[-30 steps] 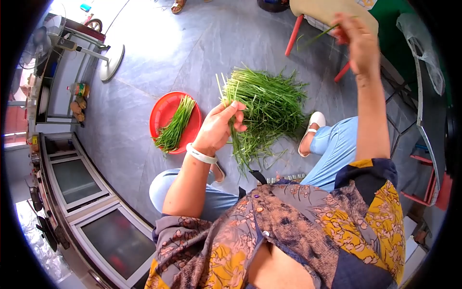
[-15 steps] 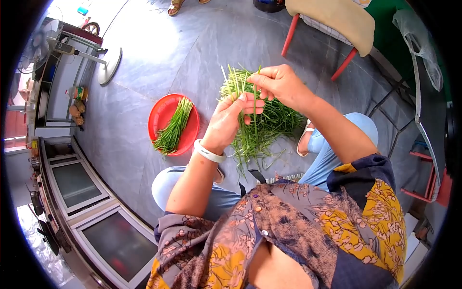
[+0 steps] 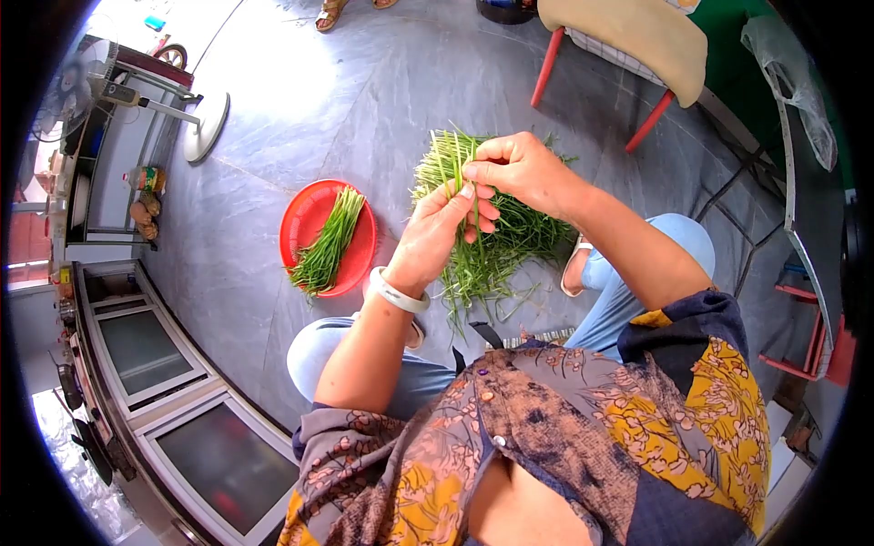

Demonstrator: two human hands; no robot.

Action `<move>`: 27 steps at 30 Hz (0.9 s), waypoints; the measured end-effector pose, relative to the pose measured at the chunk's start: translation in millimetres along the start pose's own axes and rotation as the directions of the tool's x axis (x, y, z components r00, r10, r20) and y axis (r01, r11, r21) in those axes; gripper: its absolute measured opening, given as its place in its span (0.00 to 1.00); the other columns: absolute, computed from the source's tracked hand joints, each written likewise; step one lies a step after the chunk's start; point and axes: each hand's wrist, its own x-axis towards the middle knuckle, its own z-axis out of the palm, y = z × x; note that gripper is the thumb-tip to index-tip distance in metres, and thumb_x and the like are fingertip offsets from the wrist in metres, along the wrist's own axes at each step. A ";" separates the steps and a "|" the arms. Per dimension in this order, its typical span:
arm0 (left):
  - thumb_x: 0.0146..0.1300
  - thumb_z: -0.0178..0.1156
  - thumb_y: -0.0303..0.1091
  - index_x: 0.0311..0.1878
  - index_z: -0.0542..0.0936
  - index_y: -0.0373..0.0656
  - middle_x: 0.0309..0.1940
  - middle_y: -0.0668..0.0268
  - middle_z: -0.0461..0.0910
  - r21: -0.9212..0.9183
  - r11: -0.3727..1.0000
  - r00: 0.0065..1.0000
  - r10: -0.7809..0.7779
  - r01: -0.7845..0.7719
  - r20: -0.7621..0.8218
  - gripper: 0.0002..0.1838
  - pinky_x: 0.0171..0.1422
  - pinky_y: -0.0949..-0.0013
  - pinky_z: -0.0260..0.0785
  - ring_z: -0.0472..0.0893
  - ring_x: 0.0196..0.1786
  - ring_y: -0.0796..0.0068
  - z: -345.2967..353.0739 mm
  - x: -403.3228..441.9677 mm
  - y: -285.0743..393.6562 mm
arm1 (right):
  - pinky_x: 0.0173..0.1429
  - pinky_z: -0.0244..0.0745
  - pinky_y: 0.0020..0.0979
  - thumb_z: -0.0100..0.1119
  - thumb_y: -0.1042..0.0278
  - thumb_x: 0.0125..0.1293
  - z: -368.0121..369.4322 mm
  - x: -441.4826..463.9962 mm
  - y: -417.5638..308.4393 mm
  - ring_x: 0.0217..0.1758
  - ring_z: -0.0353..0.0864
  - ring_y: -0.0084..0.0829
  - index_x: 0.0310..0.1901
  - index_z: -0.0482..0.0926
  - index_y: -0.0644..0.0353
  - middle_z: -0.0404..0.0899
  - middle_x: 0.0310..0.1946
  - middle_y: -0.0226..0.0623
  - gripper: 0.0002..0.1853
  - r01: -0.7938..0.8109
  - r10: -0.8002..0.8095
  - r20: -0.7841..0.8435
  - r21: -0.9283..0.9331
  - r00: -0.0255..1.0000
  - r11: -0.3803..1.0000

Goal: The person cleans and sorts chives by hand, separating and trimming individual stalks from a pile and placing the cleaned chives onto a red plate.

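My left hand [image 3: 432, 232], with a pale bangle at its wrist, is closed on a few green stalks [image 3: 449, 156] that point away from me. Thumb and fingers of my right hand [image 3: 519, 173] pinch the same stalks near their pale ends, touching the left fingertips. Beneath both hands a large pile of long green stalks [image 3: 492, 273] lies on the floor. To the left, a red round basin [image 3: 305, 214] holds a neat bundle of trimmed-looking stalks [image 3: 331, 244].
A fan's round base [image 3: 208, 127] stands at the upper left, by a shelf and cabinets [image 3: 146, 350]. At the upper right is a red-legged stool [image 3: 628, 45] with a beige cover. Another person's sandalled foot [image 3: 330, 14] shows at the top edge.
My right hand has come down from the upper right with a stalk and met my left hand. Since half a second ago it has moved slightly lower, closing on the stalks.
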 end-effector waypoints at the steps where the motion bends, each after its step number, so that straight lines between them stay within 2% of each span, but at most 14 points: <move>1: 0.76 0.47 0.38 0.50 0.78 0.40 0.36 0.65 0.82 -0.016 1.000 1.000 -0.004 0.004 0.010 0.14 0.39 0.74 0.67 0.79 0.37 0.76 -0.9 0.3 -1.1 | 0.32 0.72 0.26 0.55 0.67 0.70 0.2 -0.4 -0.5 0.23 0.75 0.22 0.29 0.77 0.67 0.73 0.21 0.30 0.13 0.006 -0.006 -0.010 -0.020 1.000 1.000; 4: 0.76 0.46 0.39 0.52 0.78 0.39 0.38 0.64 0.82 -0.036 0.998 0.999 -0.050 0.050 0.013 0.16 0.40 0.73 0.68 0.80 0.38 0.75 2.5 -1.2 3.5 | 0.32 0.70 0.25 0.56 0.66 0.69 1.6 -1.9 -3.5 0.24 0.73 0.19 0.29 0.78 0.67 0.74 0.20 0.28 0.13 -0.019 0.017 -0.061 -0.024 0.998 1.000; 7: 0.76 0.45 0.40 0.55 0.77 0.38 0.40 0.62 0.82 -0.039 0.996 0.996 -0.084 0.086 0.042 0.17 0.42 0.72 0.69 0.80 0.40 0.74 5.2 -2.1 6.8 | 0.31 0.67 0.24 0.57 0.65 0.67 2.8 -1.4 -2.7 0.26 0.70 0.15 0.28 0.79 0.66 0.74 0.20 0.25 0.13 -0.004 -0.015 -0.163 -0.116 0.986 0.993; 11: 0.77 0.43 0.40 0.57 0.76 0.37 0.41 0.61 0.82 -0.027 0.995 0.992 -0.097 0.100 0.082 0.19 0.44 0.71 0.69 0.80 0.42 0.73 8.6 -5.0 10.9 | 0.30 0.64 0.24 0.59 0.64 0.66 2.7 -1.4 -4.0 0.26 0.67 0.14 0.28 0.80 0.65 0.72 0.19 0.23 0.13 -0.014 -0.017 -0.209 -0.146 0.978 0.989; 14: 0.77 0.44 0.41 0.55 0.77 0.36 0.39 0.62 0.82 -0.003 0.995 0.991 -0.102 0.103 0.082 0.19 0.47 0.70 0.69 0.79 0.43 0.74 10.8 -7.5 12.9 | 0.29 0.63 0.25 0.59 0.64 0.65 0.0 -2.1 -2.7 0.26 0.66 0.13 0.28 0.80 0.66 0.71 0.19 0.23 0.13 -0.013 -0.030 -0.227 -0.185 0.973 0.983; 16: 0.77 0.44 0.40 0.53 0.77 0.36 0.38 0.63 0.81 0.100 0.994 0.988 -0.048 0.034 0.143 0.19 0.50 0.71 0.68 0.78 0.43 0.75 4.5 -4.5 9.6 | 0.29 0.63 0.25 0.59 0.64 0.65 3.7 -3.8 -11.0 0.25 0.65 0.13 0.29 0.79 0.67 0.71 0.19 0.23 0.13 -0.026 -0.023 -0.232 -0.208 0.972 0.978; 17: 0.77 0.44 0.40 0.53 0.78 0.36 0.38 0.64 0.81 0.153 0.988 0.986 -0.029 0.004 0.162 0.19 0.51 0.71 0.67 0.77 0.43 0.76 0.2 -6.3 7.1 | 0.28 0.62 0.25 0.60 0.64 0.65 3.8 0.2 -2.4 0.25 0.64 0.13 0.29 0.79 0.67 0.70 0.18 0.23 0.13 0.024 -0.063 -0.216 -0.177 0.974 0.984; 19: 0.76 0.45 0.38 0.47 0.78 0.36 0.34 0.67 0.79 0.280 0.960 0.993 -0.032 -0.002 0.117 0.17 0.54 0.73 0.65 0.75 0.42 0.77 0.3 -14.3 9.0 | 0.30 0.64 0.24 0.60 0.63 0.65 4.4 -0.2 2.1 0.27 0.67 0.14 0.33 0.81 0.66 0.73 0.22 0.23 0.13 -0.013 -0.025 -0.174 -0.211 0.984 0.977; 21: 0.76 0.46 0.38 0.45 0.78 0.37 0.33 0.67 0.78 0.262 0.965 0.990 -0.023 -0.014 0.137 0.15 0.54 0.72 0.66 0.75 0.41 0.78 -5.4 -18.3 7.0 | 0.33 0.67 0.23 0.60 0.63 0.66 9.2 -4.3 -4.8 0.29 0.70 0.14 0.39 0.81 0.66 0.76 0.26 0.24 0.12 -0.021 -0.005 -0.157 -0.163 0.988 0.986; 23: 0.75 0.46 0.37 0.43 0.78 0.37 0.32 0.67 0.78 0.365 0.931 0.999 -0.021 0.004 0.044 0.14 0.53 0.72 0.67 0.77 0.40 0.77 -21.7 -23.5 17.9 | 0.39 0.70 0.21 0.59 0.63 0.67 5.8 -10.1 -8.8 0.35 0.74 0.15 0.48 0.81 0.64 0.79 0.33 0.24 0.14 -0.021 0.000 -0.131 -0.162 0.991 0.987; 24: 0.75 0.45 0.36 0.43 0.77 0.37 0.31 0.66 0.76 0.393 0.918 0.998 -0.026 0.049 -0.064 0.14 0.54 0.70 0.70 0.78 0.39 0.74 -32.6 -27.5 28.7 | 0.38 0.70 0.21 0.59 0.63 0.67 3.8 -13.2 -10.8 0.34 0.74 0.15 0.47 0.81 0.64 0.79 0.33 0.24 0.14 -0.023 0.000 -0.145 -0.158 0.989 0.987; 25: 0.75 0.44 0.36 0.42 0.76 0.35 0.29 0.64 0.74 0.382 0.920 0.990 0.120 -0.082 -0.074 0.15 0.57 0.64 0.73 0.79 0.39 0.69 -57.5 -31.4 24.6 | 0.38 0.70 0.20 0.58 0.64 0.68 2.1 -16.5 -13.4 0.34 0.73 0.14 0.47 0.81 0.63 0.79 0.33 0.24 0.13 -0.026 0.002 -0.159 -0.153 0.987 0.988; 26: 0.75 0.43 0.36 0.42 0.75 0.35 0.28 0.64 0.72 0.317 0.949 0.977 0.058 0.010 -0.206 0.15 0.57 0.58 0.74 0.79 0.38 0.68 -78.6 -35.9 31.0 | 0.37 0.69 0.19 0.57 0.64 0.69 -0.9 -20.3 -16.7 0.32 0.72 0.13 0.47 0.81 0.62 0.79 0.32 0.24 0.12 -0.046 0.019 -0.156 -0.172 0.988 0.984; 27: 0.75 0.43 0.35 0.44 0.74 0.36 0.29 0.64 0.72 0.137 0.989 0.965 -0.015 0.052 -0.262 0.13 0.56 0.57 0.75 0.78 0.35 0.69 -100.5 -42.0 43.9 | 0.34 0.62 0.16 0.55 0.65 0.70 -3.1 -23.0 -16.3 0.29 0.67 0.11 0.48 0.81 0.61 0.77 0.32 0.23 0.12 -0.062 0.036 -0.160 -0.159 0.986 0.985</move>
